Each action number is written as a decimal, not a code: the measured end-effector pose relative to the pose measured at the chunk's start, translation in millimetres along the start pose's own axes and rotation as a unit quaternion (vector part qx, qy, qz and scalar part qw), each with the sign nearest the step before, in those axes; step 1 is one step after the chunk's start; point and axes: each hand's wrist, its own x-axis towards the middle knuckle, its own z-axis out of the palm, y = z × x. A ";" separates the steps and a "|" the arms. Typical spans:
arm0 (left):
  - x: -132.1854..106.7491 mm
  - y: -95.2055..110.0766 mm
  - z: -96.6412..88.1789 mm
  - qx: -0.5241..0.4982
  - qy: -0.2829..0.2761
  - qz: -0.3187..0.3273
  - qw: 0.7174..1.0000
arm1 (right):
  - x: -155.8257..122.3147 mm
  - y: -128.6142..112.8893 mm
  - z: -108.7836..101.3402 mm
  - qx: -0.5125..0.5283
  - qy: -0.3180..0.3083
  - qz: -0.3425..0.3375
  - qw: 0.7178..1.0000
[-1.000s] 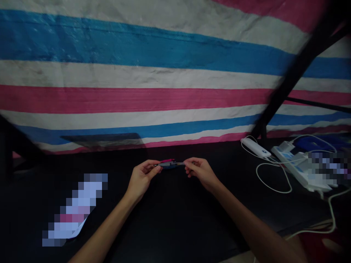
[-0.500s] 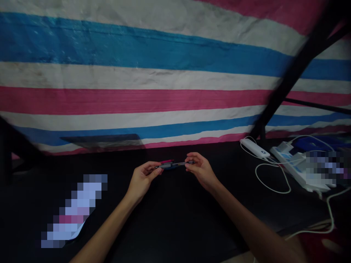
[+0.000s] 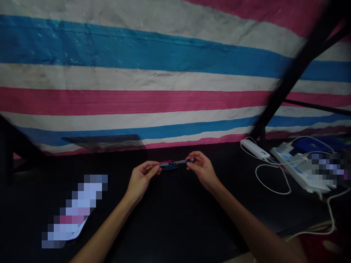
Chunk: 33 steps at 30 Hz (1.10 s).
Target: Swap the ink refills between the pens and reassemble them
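Both hands hold a slim pen level above a black table. My left hand pinches the pen's left tip between thumb and fingers. My right hand pinches its right end, slightly higher, so the pen tilts up to the right. A pink item and a blue item lie on the table just behind the pen; they are too dim to name.
A striped blue, pink and white tarp hangs behind the table. At the right lie a white power bank, a white power strip and looping white cables. A blurred-out patch lies at the left. A black bar slants at the right.
My right hand has lifted its end of the pen a little, so the pen now tilts up to the right. My left hand has hardly moved.
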 end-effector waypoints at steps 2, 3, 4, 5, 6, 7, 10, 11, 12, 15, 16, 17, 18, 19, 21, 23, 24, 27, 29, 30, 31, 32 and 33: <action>0.4 0.3 -0.4 -0.010 0.005 -0.001 1.000 | 0.1 -2.4 -0.4 0.010 0.011 0.010 1.000; 0.7 0.2 -0.9 -0.014 0.006 -0.001 1.000 | 0.4 -3.6 -1.1 0.015 0.018 0.013 1.000; 1.2 0.0 -1.7 -0.018 0.008 0.000 1.000 | 0.9 -4.6 -2.0 0.019 0.027 0.015 0.999; 1.7 -0.3 -2.5 -0.021 0.010 0.001 1.000 | 1.5 -5.6 -3.2 0.023 0.034 0.018 0.999; 2.2 -0.6 -3.5 -0.023 0.011 0.002 1.000 | 2.2 -6.4 -4.5 0.028 0.041 0.019 0.999; 2.7 -0.9 -4.4 -0.024 0.013 0.002 1.000 | 2.9 -7.2 -5.8 0.034 0.047 0.021 0.998; 3.4 -1.0 -6.1 -0.025 0.013 0.001 1.000 | 4.7 -8.6 -9.2 0.052 0.063 0.027 0.996; 3.4 -0.8 -6.2 -0.023 0.013 0.000 1.000 | 5.2 -8.7 -10.0 0.054 0.069 0.029 0.996; 3.3 -0.5 -6.1 -0.021 0.014 0.000 1.000 | 5.7 -8.8 -10.7 0.055 0.074 0.031 0.995; 2.7 0.5 -5.5 -0.017 0.017 0.000 1.000 | 6.6 -8.4 -11.8 0.054 0.081 0.034 0.995; 2.7 0.7 -5.4 -0.016 0.017 0.000 1.000 | 6.8 -8.3 -12.0 0.055 0.081 0.035 0.995; 2.7 0.7 -5.4 -0.015 0.017 0.000 1.000 | 6.9 -8.3 -12.1 0.057 0.081 0.035 0.994; 2.7 0.6 -5.4 -0.012 0.018 0.002 1.000 | 7.0 -8.3 -12.2 0.058 0.082 0.036 0.994; 2.8 0.4 -5.6 -0.008 0.018 0.004 1.000 | 7.0 -8.5 -12.2 0.058 0.083 0.036 0.994; 3.1 0.1 -6.1 0.000 0.017 0.008 1.000 | 6.8 -8.9 -12.2 0.059 0.084 0.039 0.994; 3.1 -0.1 -6.2 0.005 0.014 0.009 1.000 | 6.4 -9.3 -11.9 0.059 0.082 0.040 0.994; 3.0 -0.1 -6.0 0.006 0.012 0.010 1.000 | 6.0 -9.4 -11.6 0.059 0.079 0.041 0.994; 1.8 -0.2 -4.4 0.012 0.000 0.013 1.000 | 4.1 -8.9 -8.9 0.056 0.068 0.043 0.995; 0.6 -0.5 -2.9 0.019 -0.011 0.018 1.000 | 2.2 -7.7 -5.7 0.050 0.061 0.047 0.996; -0.1 -0.6 -2.2 0.025 -0.016 0.021 0.999 | 1.3 -6.8 -4.0 0.047 0.057 0.049 0.996; -0.7 -0.7 -1.6 0.031 -0.021 0.023 0.999 | 0.4 -5.9 -2.3 0.044 0.052 0.052 0.996; -1.2 -0.7 -1.3 0.038 -0.024 0.024 0.999 | -0.4 -5.0 -0.8 0.041 0.048 0.054 0.997; -1.5 -0.5 -1.2 0.044 -0.025 0.024 0.998 | -1.1 -4.2 0.4 0.037 0.043 0.057 0.997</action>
